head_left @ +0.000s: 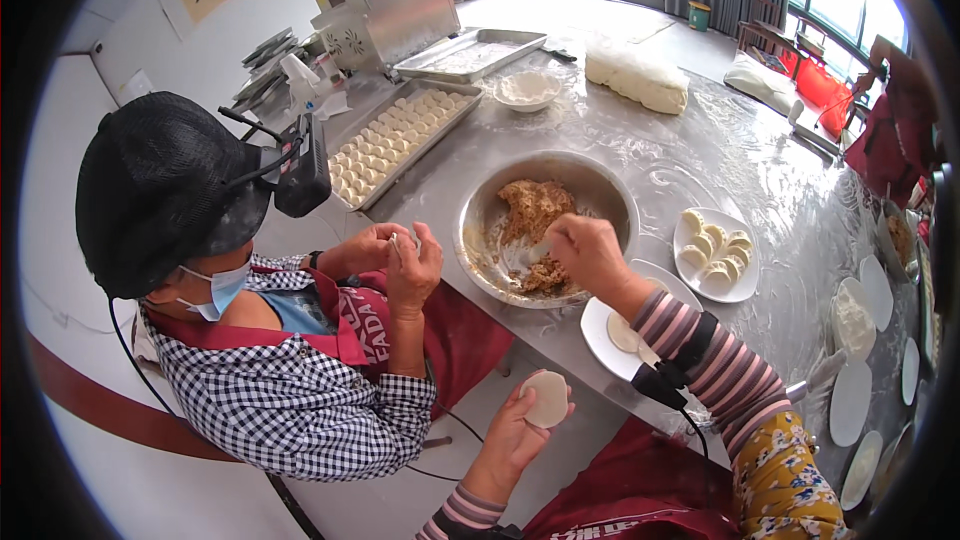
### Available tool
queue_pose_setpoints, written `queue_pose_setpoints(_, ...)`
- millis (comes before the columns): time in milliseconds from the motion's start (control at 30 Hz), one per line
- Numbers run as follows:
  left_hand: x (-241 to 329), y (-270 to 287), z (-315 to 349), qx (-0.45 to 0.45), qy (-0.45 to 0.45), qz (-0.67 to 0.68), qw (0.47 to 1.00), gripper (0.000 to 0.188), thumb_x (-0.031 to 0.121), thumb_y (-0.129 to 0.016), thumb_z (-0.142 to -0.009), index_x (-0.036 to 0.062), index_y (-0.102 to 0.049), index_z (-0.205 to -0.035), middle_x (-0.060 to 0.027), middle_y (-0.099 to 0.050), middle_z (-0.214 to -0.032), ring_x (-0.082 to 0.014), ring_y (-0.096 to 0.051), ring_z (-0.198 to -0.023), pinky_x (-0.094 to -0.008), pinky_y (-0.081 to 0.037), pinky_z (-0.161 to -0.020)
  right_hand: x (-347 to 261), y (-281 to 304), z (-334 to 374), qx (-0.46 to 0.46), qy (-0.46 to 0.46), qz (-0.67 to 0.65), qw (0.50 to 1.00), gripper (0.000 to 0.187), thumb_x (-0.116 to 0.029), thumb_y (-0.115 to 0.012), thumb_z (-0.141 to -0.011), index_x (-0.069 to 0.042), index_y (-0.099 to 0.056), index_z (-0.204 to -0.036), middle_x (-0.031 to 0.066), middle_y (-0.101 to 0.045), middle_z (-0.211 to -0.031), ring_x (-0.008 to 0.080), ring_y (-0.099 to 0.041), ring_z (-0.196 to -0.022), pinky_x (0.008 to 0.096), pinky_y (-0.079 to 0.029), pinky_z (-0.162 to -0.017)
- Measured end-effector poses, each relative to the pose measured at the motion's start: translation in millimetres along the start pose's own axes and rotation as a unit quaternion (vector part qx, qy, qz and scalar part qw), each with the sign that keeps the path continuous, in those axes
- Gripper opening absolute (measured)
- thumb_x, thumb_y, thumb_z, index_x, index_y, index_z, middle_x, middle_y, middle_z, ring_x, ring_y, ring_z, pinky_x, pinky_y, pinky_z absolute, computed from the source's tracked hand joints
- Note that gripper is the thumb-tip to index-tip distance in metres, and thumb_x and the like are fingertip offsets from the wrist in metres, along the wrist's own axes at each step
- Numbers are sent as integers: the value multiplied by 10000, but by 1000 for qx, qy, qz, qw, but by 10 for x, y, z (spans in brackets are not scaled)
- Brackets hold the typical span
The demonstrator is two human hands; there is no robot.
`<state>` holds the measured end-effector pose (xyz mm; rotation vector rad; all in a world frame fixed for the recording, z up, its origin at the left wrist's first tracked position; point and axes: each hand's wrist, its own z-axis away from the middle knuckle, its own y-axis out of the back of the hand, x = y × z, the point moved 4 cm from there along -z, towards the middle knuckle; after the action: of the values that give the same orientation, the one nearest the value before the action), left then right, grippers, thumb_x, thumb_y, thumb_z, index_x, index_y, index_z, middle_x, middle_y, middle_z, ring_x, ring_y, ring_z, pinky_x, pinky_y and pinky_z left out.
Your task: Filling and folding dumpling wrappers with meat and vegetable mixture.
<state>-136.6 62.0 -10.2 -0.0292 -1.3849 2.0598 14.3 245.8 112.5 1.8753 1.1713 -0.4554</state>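
My left hand [512, 437] holds a round, flat dumpling wrapper [547, 399] upright, just off the table's near edge. Over the large steel bowl [628, 202], my right hand [588, 252] is closed, knuckles up, above the meat filling [537, 208]. Whatever it grips is mostly hidden; only a pale bit shows below the fingers. Beneath my right forearm lies a white plate [597, 332] with round wrappers [622, 333] on it. Another white plate [735, 292] bears several shaped dumplings [714, 247] to the right of the bowl.
At my left, a masked co-worker [290, 380] pinches a small piece of dough in both hands. Beyond the bowl are a tray of dumplings [392, 140], a flour bowl [527, 90], a big dough lump [637, 77] and a metal machine [400, 15]. Several white plates [850, 402] line the right side.
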Motion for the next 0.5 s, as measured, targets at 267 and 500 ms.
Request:
queue_pose_setpoints(267,43,33,7,27,-12,-23,999,321,137,-547,-909,76,-498,-1220,-152,-550,-1210,-291,-537,-1131,-473,-433,-981,75,137,-72,17,16,111,994,123,-124,-568,-826,-9,-579,-784,202,-603,-728,386,-603,-717,463,-474,-639)
queue_pose_setpoints(500,113,7,-10,14,-37,-41,998,319,171,-516,-934,41,-483,-1223,-164,-557,-1209,-294,-538,-1137,-461,-447,-970,327,-32,-83,8,-63,116,991,170,-136,-556,-824,10,-588,-741,233,-600,-688,418,-594,-698,481,-482,-662)
